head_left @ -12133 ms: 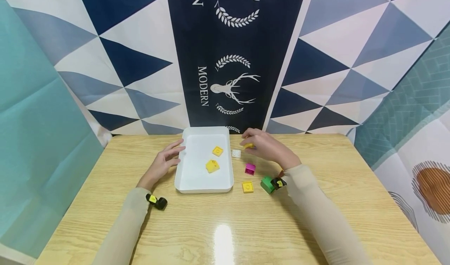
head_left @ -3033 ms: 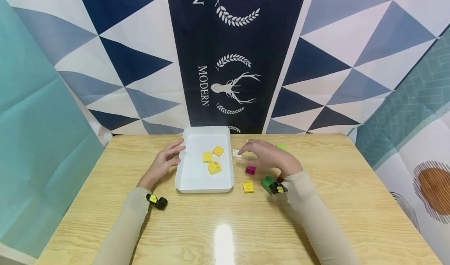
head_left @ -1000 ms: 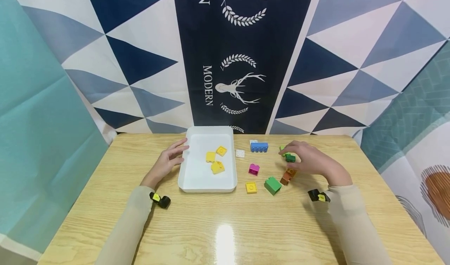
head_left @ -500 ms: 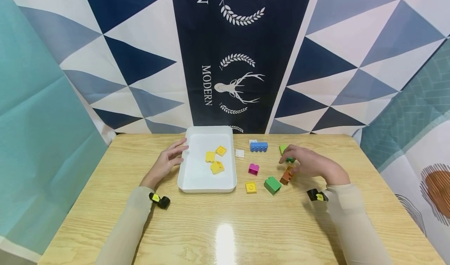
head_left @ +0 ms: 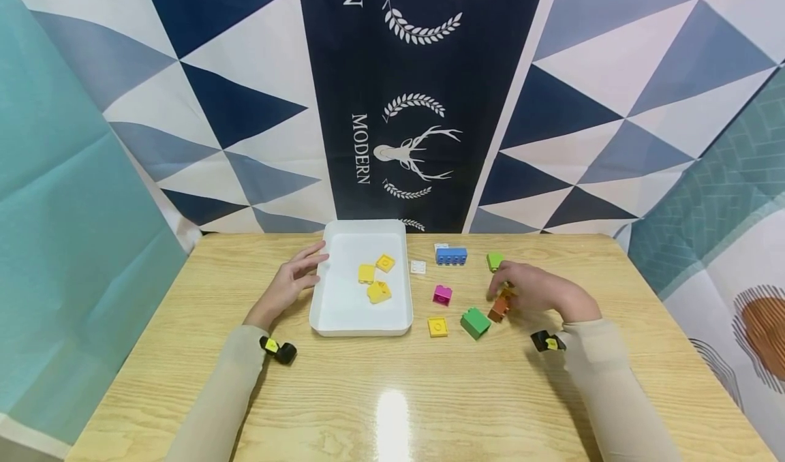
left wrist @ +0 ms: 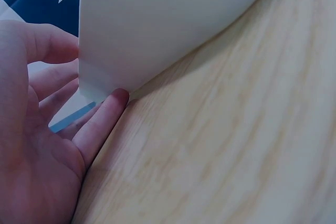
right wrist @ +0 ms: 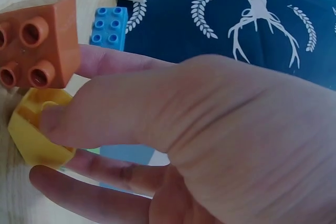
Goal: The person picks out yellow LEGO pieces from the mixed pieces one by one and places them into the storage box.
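Observation:
My left hand [head_left: 289, 283] lies at the left side of a white tray [head_left: 319, 312]. In the left wrist view its fingers touch the outside of the tray wall [left wrist: 157, 24], straight rather than curled. Over at the right, my right hand [head_left: 536, 290] reaches down beside a brown-orange toy brick [head_left: 499, 309]. The right wrist view has its thumb on a hollow yellow brick [right wrist: 31, 140], with fingers on the far side of it, pinching it. The brown-orange brick [right wrist: 44, 40] stands right against this yellow one. Three yellow bricks [head_left: 379, 292] lie in the tray.
Between tray and right hand lie a magenta brick [head_left: 442, 295], a yellow brick [head_left: 437, 326] and a green brick [head_left: 475, 323]. Farther back are a blue brick [head_left: 451, 256], a white brick [head_left: 418, 267] and a lime brick [head_left: 495, 262]. A patterned cloth [head_left: 552, 121] hangs behind the table.
A third yellow brick has joined those in the tray. My right hand has gone from near the tray to the right, then lowered onto the yellow brick. My left hand has stayed at the tray.

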### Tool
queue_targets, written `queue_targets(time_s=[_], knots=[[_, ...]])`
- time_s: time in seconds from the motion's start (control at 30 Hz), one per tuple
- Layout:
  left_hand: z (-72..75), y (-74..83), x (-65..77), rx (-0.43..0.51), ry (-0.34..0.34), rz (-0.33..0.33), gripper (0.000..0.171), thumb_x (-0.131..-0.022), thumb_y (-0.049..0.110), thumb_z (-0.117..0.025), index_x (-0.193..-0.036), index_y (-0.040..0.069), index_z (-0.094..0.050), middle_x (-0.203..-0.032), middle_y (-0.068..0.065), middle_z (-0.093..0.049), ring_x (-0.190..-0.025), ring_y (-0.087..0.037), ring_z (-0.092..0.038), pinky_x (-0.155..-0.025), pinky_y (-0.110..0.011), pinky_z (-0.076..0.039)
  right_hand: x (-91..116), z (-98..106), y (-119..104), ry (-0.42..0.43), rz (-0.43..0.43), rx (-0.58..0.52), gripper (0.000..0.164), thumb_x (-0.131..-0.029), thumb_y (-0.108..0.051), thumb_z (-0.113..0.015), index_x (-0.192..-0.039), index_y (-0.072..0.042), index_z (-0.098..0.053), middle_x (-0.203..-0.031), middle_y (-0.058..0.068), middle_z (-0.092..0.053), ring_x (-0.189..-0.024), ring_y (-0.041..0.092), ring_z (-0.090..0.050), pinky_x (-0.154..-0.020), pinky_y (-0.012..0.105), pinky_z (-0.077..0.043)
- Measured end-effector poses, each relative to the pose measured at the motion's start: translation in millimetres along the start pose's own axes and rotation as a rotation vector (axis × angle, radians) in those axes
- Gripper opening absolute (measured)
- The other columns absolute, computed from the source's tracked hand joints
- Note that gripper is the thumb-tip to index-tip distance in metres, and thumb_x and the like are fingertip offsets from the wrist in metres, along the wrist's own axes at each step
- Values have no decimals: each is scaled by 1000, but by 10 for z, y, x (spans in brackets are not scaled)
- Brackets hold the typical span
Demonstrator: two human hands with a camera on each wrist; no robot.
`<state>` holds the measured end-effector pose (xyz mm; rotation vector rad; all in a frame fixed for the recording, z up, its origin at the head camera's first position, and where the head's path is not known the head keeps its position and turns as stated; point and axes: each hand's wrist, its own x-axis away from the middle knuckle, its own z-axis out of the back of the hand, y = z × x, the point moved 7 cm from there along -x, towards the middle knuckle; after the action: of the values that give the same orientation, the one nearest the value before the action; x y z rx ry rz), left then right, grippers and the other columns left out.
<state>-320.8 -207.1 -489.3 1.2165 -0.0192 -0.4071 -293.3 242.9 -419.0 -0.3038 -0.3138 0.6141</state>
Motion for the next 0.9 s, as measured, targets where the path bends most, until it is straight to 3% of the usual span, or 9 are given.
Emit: queue_targets(time_s=[0.03, 0.17, 0.23, 0.47, 0.9], knots=[[-3, -8, -4, 0, 1, 4, 48, -108, -4, -62, -156, -10, -59, -184, -23, -34, -172, -48, -31, -134, -24, -41, 0, -7, 4, -4, -9, 1, 43, -85, 22, -73, -110, -11, -86, -115, 9, -72, -110, 29, -72, -105, 59, -65], [-10, -16, -12, -3, 2, 8, 48, -109, -4, -62, -157, -9, -60, -184, -23, -34, -172, -48, -32, -137, -41, -39, 1, -30, 25, -17, -42, 1, 43, -84, 23, -73, -108, -11, -85, -113, 8, -72, -107, 27, -71, -105, 57, -65], [-9, -12, -10, 1, 3, 7, 48, -109, -4, -62, -157, -9, -60, -184, -23, -34, -172, -48, -32, -137, -41, -39, 0, -33, 26, -18, -51, 0, 41, -84, 23, -74, -106, -11, -84, -111, 7, -71, -105, 25, -70, -103, 55, -65], [3, -13, 0, 14, 3, 8, 48, -109, -4, -61, -156, -10, -59, -185, -23, -33, -174, -47, -27, -128, -10, -38, -39, -47, 18, -10, -30, 12, 41, -81, 23, -74, -98, -13, -82, -103, 4, -69, -93, 19, -60, -90, 38, -59], [0, 13, 3, 5, 9, -6, 48, -108, -7, -61, -155, -12, -59, -184, -26, -34, -173, -50, -27, -120, 1, -36, -41, -70, 49, -14, -35, 19, 40, -82, 21, -77, -96, -16, -83, -102, 4, -68, -91, 19, -57, -88, 35, -57]])
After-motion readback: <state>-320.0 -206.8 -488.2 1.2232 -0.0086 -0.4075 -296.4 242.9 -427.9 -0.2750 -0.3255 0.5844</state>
